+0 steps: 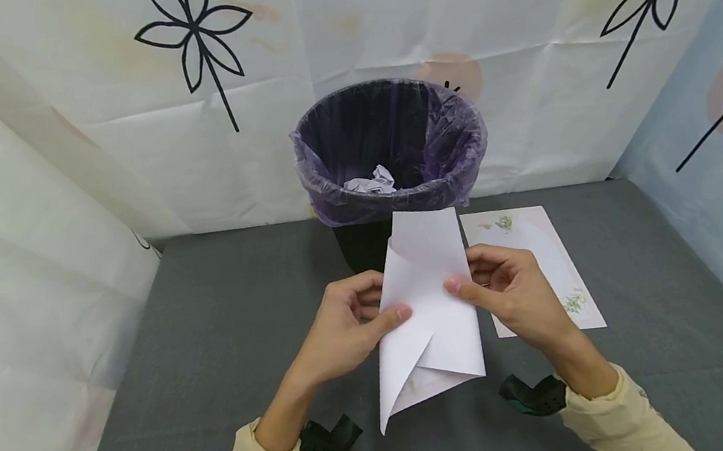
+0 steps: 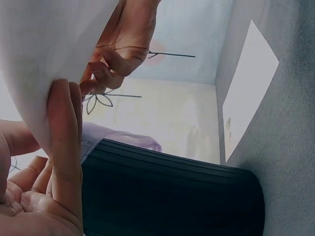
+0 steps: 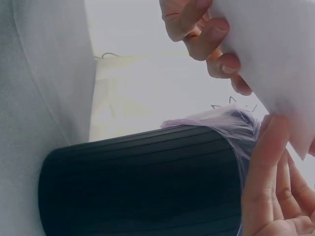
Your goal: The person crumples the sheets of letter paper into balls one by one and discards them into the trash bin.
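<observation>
Both hands hold a folded sheet of white paper (image 1: 432, 277) up in front of the bin. My left hand (image 1: 350, 325) pinches its left edge, thumb on the front face and fingers behind. On the opposite edge my right hand (image 1: 512, 293) pinches it the same way. The paper's sides are folded inward, with a loose pointed corner at the lower left and a slanted flap near the bottom. In the left wrist view the left fingers (image 2: 66, 128) lie along the back of the paper. The right wrist view shows the right fingers (image 3: 268, 162) against it.
Behind the paper stands a black bin (image 3: 138, 182) with a purple plastic liner (image 1: 459, 138); crumpled paper (image 1: 373, 181) lies inside. A second sheet with printed leaves (image 1: 534, 249) lies flat on the dark grey table (image 1: 229, 309), right of the bin. Patterned cloth walls (image 1: 337, 25) enclose the table.
</observation>
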Demonstrator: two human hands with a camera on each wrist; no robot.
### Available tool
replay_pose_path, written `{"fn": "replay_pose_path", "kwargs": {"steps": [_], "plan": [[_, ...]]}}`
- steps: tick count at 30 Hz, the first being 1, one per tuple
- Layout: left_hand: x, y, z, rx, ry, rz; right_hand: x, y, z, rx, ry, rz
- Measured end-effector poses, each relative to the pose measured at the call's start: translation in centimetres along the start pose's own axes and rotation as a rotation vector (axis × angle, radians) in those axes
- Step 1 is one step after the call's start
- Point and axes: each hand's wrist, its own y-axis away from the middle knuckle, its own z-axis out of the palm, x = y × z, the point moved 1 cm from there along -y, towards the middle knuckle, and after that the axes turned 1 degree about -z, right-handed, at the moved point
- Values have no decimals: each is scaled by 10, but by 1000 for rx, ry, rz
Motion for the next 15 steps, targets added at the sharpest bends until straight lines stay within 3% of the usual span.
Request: {"fn": "replay_pose_path", "kwargs": {"steps": [4, 10, 13, 15], "plan": [[1, 1, 1, 26, -24, 5, 0, 0, 0, -12, -2, 27], [0, 0, 0, -2, 8, 3, 1, 0, -1, -15, -36, 11], [0, 0, -1, 9, 53, 18, 1, 2, -5, -118, -106, -7], [0, -1, -2, 23, 82, 31, 2, 3, -8, -230, -173, -47]]}}
